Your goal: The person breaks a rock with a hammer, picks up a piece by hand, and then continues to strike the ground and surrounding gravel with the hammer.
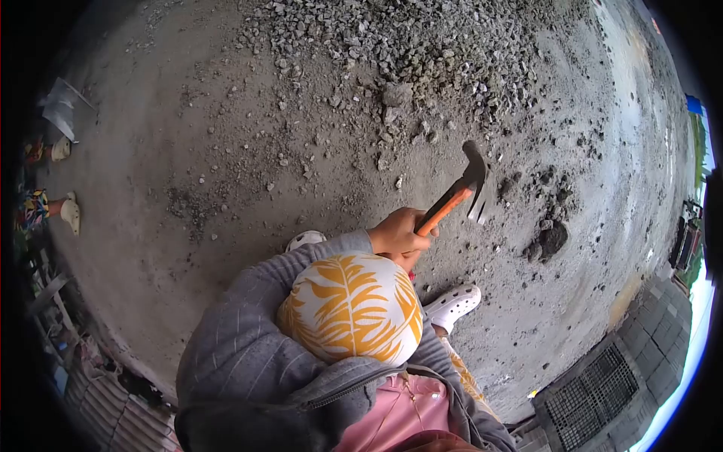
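A claw hammer [450, 205] with an orange-and-black handle and a dark curved head is raised over the gritty ground, its head up and to the right. My left hand [395, 230] is closed around its handle. Just below, my right hand [407, 260] shows only in part behind my leaf-patterned knee [350, 305]. Its fingers look curled close to the left hand and the lower handle, but what they hold is hidden. A small red bit [412, 276] shows beside the right hand.
Crushed grey stones [422, 45] are heaped ahead, with a larger rock [397, 96] at the near edge. Dark clods [548, 239] lie to the right. My white clog [454, 306] is close by. Another person's feet [69, 213] show far left. A drain grate [591, 395] is at lower right.
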Motion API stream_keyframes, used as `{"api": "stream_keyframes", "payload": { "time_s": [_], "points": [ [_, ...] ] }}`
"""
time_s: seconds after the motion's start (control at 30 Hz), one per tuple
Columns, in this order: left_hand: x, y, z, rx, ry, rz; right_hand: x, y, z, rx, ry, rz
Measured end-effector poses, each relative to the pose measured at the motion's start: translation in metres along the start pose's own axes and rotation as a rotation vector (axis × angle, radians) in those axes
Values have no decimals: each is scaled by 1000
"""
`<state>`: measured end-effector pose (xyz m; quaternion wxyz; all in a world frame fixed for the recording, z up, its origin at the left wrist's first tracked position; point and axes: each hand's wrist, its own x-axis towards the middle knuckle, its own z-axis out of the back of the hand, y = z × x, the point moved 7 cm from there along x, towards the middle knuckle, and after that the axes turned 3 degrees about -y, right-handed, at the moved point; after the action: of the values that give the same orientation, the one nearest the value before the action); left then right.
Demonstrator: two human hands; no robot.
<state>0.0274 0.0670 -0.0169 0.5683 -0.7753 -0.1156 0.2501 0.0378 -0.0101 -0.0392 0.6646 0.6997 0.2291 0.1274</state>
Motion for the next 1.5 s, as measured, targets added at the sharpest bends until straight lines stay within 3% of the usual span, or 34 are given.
{"api": "stream_keyframes", "payload": {
  "time_s": [0.1,0.17,0.23,0.37,0.4,0.5,0.53,0.57,0.63,0.67,0.7,0.73,0.87,0.93,0.97,1.0,1.07,1.1,1.13,1.17,1.23,1.33,1.43,1.5],
  "points": [
    [-1,-4,6,169,-63,-124,6,2,-5,-138,15,73],
    [12,40,12,-254,-105,318,8,-31,0,-140,156,-402],
    [31,67,23,-409,-217,391,19,-42,-3,-235,259,-630],
    [22,20,25,-366,-129,286,18,-7,-23,-139,172,-423],
    [17,7,24,-326,-143,167,15,3,-22,-154,172,-368],
    [-3,-35,27,-113,-118,-224,18,-31,0,-435,512,-40],
    [-3,-28,31,-120,-146,-215,16,-27,-5,-528,622,76],
    [-3,-21,35,-126,-174,-205,17,-25,-3,-515,572,71],
    [-1,11,38,-455,-242,65,22,6,-32,-485,485,66],
    [6,33,44,-681,-354,198,22,-32,-22,-458,427,-161],
    [13,41,48,-561,-260,266,19,-35,-22,-496,414,-258],
    [8,49,45,-605,-293,293,16,-34,-21,-534,399,-353],
    [-5,29,39,-555,-273,256,6,-12,-27,-322,363,-266],
    [-8,5,39,-345,-231,-22,6,7,-36,-119,342,-102],
    [-9,-9,39,-237,-207,-162,9,15,-41,-190,376,-10],
    [-12,-26,42,-13,-136,-136,12,21,-42,-266,408,78],
    [-3,-2,45,-246,-182,8,22,23,-49,-361,454,169],
    [4,15,46,-357,-202,76,25,1,-41,-388,427,-116],
    [12,51,51,-586,-346,239,23,-26,-31,-405,397,-397],
    [18,72,50,-557,-315,260,17,-52,-21,-415,365,-676],
    [12,63,44,-597,-347,354,16,-46,-22,-294,292,-595],
    [4,40,26,-431,-213,297,1,-23,-11,-268,280,-510],
    [2,-15,7,89,57,-35,-3,-11,4,-124,75,16],
    [6,-36,-3,303,99,-238,-9,-19,19,-228,-10,-47]
  ]
}}
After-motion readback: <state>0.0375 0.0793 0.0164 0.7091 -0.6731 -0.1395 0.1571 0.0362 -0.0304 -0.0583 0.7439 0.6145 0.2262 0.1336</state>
